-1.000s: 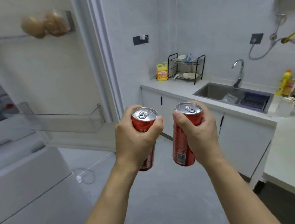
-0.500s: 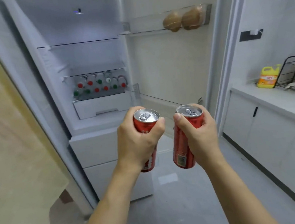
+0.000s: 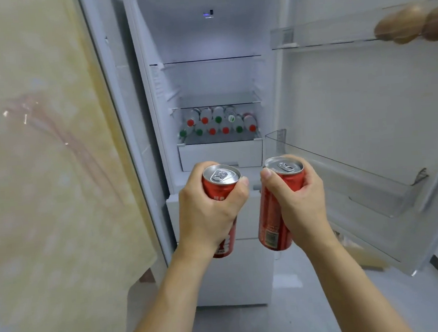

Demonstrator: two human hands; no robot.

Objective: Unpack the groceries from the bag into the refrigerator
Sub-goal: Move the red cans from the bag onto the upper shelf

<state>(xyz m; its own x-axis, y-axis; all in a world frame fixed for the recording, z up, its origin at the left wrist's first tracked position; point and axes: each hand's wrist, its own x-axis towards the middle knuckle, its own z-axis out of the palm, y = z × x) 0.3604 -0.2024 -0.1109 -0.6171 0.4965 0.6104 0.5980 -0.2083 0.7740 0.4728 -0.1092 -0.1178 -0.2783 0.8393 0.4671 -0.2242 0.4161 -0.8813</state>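
Before the open refrigerator, view now squared on its shelves; a second ago it faced the sink. Left hand grips one red can, right hand the other can, both upright, short of the shelves. Placement looks next.

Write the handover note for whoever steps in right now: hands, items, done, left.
Left hand grips one red can; right hand grips the other red can. Both are upright, in front of the open refrigerator.
Done: door open; bottles lie on the lower shelf, two brown round items in the upper door rack.
Left: shelve both cans. The bag is out of view.
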